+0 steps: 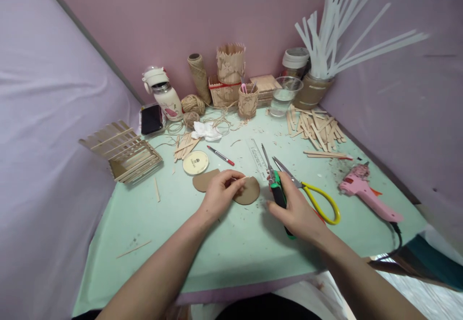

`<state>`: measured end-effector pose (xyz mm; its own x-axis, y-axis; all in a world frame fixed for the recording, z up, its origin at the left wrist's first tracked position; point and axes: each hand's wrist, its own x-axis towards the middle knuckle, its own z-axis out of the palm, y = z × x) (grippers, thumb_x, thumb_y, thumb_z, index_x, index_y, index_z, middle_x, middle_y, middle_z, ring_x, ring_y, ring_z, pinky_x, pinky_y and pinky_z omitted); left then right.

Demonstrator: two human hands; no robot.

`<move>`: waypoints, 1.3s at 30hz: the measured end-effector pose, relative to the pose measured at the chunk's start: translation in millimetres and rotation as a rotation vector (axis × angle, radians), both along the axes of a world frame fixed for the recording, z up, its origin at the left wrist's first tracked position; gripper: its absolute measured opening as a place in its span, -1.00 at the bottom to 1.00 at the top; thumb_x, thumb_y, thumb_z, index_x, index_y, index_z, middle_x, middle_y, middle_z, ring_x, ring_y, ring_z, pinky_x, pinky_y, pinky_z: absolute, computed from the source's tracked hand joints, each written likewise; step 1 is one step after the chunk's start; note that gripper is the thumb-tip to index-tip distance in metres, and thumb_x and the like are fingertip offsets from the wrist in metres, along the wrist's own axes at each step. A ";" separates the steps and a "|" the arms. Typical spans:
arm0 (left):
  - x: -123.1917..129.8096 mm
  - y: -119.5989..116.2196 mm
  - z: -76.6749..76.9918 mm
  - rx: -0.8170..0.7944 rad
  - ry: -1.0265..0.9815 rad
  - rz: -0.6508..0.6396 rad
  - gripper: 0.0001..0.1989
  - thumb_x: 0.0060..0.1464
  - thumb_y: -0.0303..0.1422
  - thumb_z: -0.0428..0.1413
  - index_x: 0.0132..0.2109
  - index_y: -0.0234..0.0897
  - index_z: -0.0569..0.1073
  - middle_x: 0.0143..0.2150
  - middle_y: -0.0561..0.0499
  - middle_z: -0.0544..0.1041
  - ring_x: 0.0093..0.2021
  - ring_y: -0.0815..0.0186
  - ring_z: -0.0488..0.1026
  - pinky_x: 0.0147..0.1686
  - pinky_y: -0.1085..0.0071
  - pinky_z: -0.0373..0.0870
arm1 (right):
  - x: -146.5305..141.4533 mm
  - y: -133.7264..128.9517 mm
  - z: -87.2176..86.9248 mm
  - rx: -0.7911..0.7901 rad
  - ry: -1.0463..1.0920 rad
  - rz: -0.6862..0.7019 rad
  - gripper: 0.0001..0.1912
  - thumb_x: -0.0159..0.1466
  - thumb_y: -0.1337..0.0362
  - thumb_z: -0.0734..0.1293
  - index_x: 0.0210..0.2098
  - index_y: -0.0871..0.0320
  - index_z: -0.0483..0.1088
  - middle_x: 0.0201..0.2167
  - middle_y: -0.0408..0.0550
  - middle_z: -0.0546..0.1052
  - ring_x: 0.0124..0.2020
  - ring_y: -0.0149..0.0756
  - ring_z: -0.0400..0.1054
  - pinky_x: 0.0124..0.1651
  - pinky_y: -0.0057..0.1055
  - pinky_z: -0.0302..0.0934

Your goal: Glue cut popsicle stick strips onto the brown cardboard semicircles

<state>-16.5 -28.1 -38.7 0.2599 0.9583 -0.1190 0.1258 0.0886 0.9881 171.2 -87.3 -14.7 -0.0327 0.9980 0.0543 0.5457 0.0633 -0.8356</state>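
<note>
My left hand (221, 192) is closed in a pinch over the left edge of a round brown cardboard piece (249, 193); a small pale bit shows at its fingertips, too small to name. Another brown cardboard piece (203, 181) lies partly beneath that hand. To the right, my right hand (294, 209) is wrapped round a green and black handled cutting tool (278, 192), its metal tip pointing away from me. Scissors with yellow handles (323, 196) lie just beyond and right of this hand. A clear ruler (257, 159) rests behind the cardboard.
A pink glue gun (369, 197) lies at the right, with wooden sticks (318, 129) behind it. Left stands a slatted stick box (135, 163). A round lid (196, 162) and a red pen (220, 155) lie mid-table. Behind are a bottle (168, 102) and water cup (282, 100).
</note>
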 end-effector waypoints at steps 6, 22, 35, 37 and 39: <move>-3.6 1.9 9.4 0.054 -0.025 0.064 -0.83 0.01 -0.28 0.26 -0.26 -0.28 0.61 -0.32 -0.08 0.60 -0.31 0.28 0.48 -0.30 0.40 0.40 | -6.9 1.9 -13.4 0.033 -0.374 -0.134 -0.68 0.12 0.20 0.29 -0.13 0.12 0.23 -0.23 0.05 0.38 -0.17 -0.03 0.31 -0.16 -0.14 0.25; -3.4 -1.5 17.1 0.300 0.078 0.002 -0.94 0.02 -0.44 0.22 -0.37 -0.23 0.59 -0.34 -0.03 0.59 -0.28 0.28 0.47 -0.27 0.41 0.35 | -8.3 27.7 4.7 -0.052 0.162 0.067 -0.79 0.30 0.20 0.26 -0.15 0.09 0.49 -0.21 -0.07 0.60 -0.20 -0.25 0.47 -0.10 -0.29 0.31; 3.1 -3.2 7.3 -0.100 -0.279 0.131 -0.79 -0.06 -0.27 0.33 -0.28 -0.28 0.59 -0.32 0.01 0.60 -0.32 0.36 0.50 -0.21 0.41 0.46 | -28.6 27.7 -10.0 -0.032 0.413 -0.070 -0.83 0.21 0.16 0.37 -0.35 0.12 0.53 -0.36 -0.08 0.61 -0.31 -0.24 0.46 -0.20 -0.32 0.31; 2.9 -3.5 7.2 -0.120 -0.291 0.124 -0.79 -0.06 -0.28 0.34 -0.26 -0.29 0.61 -0.33 0.00 0.61 -0.32 0.35 0.51 -0.21 0.41 0.47 | -27.8 27.4 -10.5 -0.038 0.414 -0.062 -0.83 0.22 0.16 0.37 -0.35 0.12 0.53 -0.36 -0.09 0.61 -0.32 -0.25 0.46 -0.20 -0.32 0.30; 3.0 -3.9 7.6 -0.146 -0.306 0.112 -0.79 -0.06 -0.30 0.33 -0.24 -0.29 0.61 -0.32 -0.01 0.61 -0.31 0.34 0.51 -0.20 0.41 0.47 | -26.5 27.5 -11.3 -0.052 0.426 -0.060 -0.82 0.22 0.16 0.36 -0.35 0.13 0.52 -0.39 -0.10 0.60 -0.34 -0.26 0.44 -0.22 -0.33 0.30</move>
